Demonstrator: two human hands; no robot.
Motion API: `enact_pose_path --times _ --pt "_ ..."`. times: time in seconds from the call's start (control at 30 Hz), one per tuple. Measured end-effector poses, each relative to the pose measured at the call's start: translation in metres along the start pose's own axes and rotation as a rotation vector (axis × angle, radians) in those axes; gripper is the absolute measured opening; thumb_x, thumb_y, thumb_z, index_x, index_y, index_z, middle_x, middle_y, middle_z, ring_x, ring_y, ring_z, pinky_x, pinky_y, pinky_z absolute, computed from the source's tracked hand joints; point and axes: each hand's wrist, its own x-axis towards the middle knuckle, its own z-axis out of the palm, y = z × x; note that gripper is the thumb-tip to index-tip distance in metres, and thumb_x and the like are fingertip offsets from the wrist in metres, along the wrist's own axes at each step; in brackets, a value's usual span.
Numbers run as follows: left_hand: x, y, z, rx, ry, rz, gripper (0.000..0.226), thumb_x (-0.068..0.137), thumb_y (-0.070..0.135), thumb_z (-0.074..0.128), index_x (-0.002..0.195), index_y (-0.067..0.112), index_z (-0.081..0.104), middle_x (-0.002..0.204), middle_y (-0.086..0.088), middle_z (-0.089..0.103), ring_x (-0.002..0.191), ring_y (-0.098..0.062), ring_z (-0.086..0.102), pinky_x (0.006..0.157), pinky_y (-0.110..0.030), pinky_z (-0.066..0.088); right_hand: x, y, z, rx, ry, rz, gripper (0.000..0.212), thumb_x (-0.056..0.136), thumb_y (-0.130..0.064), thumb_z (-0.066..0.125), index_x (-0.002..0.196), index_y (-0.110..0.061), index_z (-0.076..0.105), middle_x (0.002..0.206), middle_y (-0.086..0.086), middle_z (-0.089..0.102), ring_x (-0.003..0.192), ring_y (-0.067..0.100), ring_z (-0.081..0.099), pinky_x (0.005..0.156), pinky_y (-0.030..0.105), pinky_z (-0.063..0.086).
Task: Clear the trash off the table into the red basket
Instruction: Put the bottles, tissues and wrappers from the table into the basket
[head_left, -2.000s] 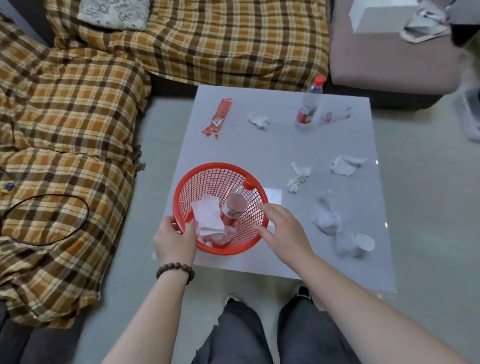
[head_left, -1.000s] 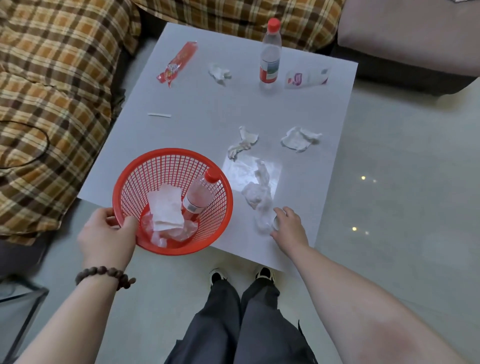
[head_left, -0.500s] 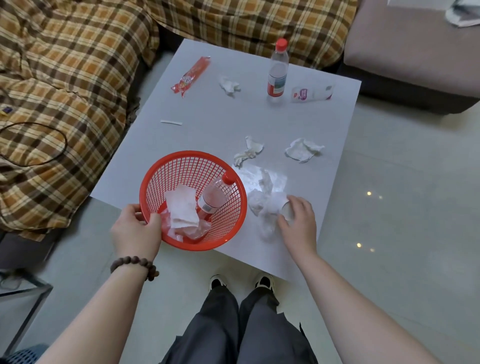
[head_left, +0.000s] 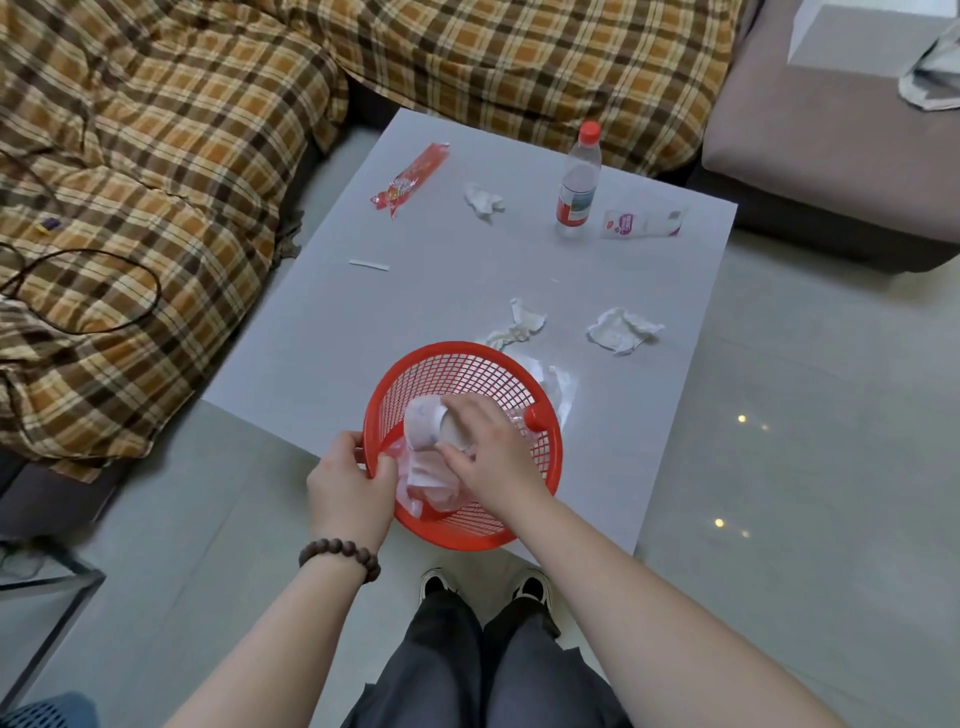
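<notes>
The red mesh basket (head_left: 467, 364) sits at the near edge of the grey table (head_left: 426, 291), tilted toward me. My left hand (head_left: 349, 486) grips its near-left rim. My right hand (head_left: 485, 449) is inside the basket, closed around a crumpled paper cup (head_left: 423, 428) above tissues and plastic. A bottle's red cap (head_left: 535, 417) shows at the right rim. On the table lie a red snack wrapper (head_left: 410, 179), crumpled tissues (head_left: 483, 200), (head_left: 517, 327), (head_left: 623, 330), an upright water bottle (head_left: 577, 182), a white packet (head_left: 644, 224) and a small paper strip (head_left: 369, 265).
A plaid-covered sofa (head_left: 156, 156) wraps the left and far sides of the table. A brown ottoman (head_left: 831, 130) with a white box stands at the far right. A clear plastic piece (head_left: 563, 395) lies just behind the basket. My shoes are under the table's near edge.
My right hand picked the crumpled cup off the table right of the basket and carried it left into the basket. My left hand kept hold of the rim.
</notes>
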Motion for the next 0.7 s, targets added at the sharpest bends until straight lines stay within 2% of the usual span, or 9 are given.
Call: enact_pose_path --times 0.1,0.23,0.47,0.57,0.63,0.7 --pt "0.003 -0.002 -0.004 -0.020 0.002 0.007 0.005 0.083 0.022 0.061 0.086 0.024 0.057 0.070 0.011 0.061 0.061 -0.003 0.058 0.047 -0.018 0.039 0.006 0.005 0.009 -0.063 -0.085 0.033 0.057 0.089 -0.030 0.059 0.141 -0.023 0.036 0.147 0.000 0.038 0.134 0.019 0.032 0.112 0.035 0.027" --pt "0.014 -0.007 -0.013 -0.029 0.016 -0.002 0.006 0.083 0.022 0.062 0.087 0.023 0.057 0.074 0.011 0.061 0.066 -0.003 0.058 0.050 -0.019 0.040 0.008 0.003 0.010 -0.109 -0.090 -0.082 0.063 0.088 -0.032 0.060 0.143 -0.023 0.033 0.153 0.003 0.028 0.142 0.020 0.019 0.116 0.038 0.018" --pt "0.032 -0.025 -0.035 0.018 0.112 -0.068 0.007 0.083 0.022 0.060 0.087 0.017 0.057 0.068 0.009 0.058 0.064 -0.012 0.057 0.050 -0.023 0.038 -0.001 0.017 -0.007 -0.040 0.169 -0.139 0.035 0.092 -0.025 0.052 0.127 -0.021 0.053 0.136 -0.002 0.048 0.128 0.011 0.038 0.102 0.016 0.027" --pt "0.036 -0.033 -0.041 0.035 0.140 -0.101 0.009 0.084 0.022 0.060 0.089 0.015 0.057 0.069 0.008 0.056 0.066 -0.018 0.057 0.054 -0.027 0.040 -0.005 0.042 -0.005 -0.046 0.166 -0.046 0.034 0.093 -0.024 0.052 0.127 -0.023 0.053 0.135 -0.002 0.049 0.128 0.011 0.039 0.103 0.019 0.029" --pt "0.037 -0.037 -0.043 0.045 0.153 -0.129 0.010 0.083 0.021 0.060 0.091 0.015 0.057 0.070 0.007 0.057 0.066 -0.017 0.056 0.059 -0.029 0.042 -0.004 0.067 0.000 -0.087 0.119 0.059 0.037 0.093 -0.024 0.052 0.130 -0.023 0.050 0.140 -0.001 0.045 0.132 0.014 0.035 0.108 0.028 0.033" --pt "0.038 -0.040 -0.045 0.049 0.179 -0.150 0.010 0.082 0.017 0.060 0.091 0.015 0.058 0.072 0.002 0.059 0.064 -0.014 0.055 0.062 -0.030 0.042 0.001 0.094 0.005 -0.158 0.059 0.173 0.043 0.092 -0.028 0.053 0.135 -0.024 0.045 0.147 -0.001 0.036 0.136 0.017 0.028 0.110 0.034 0.030"
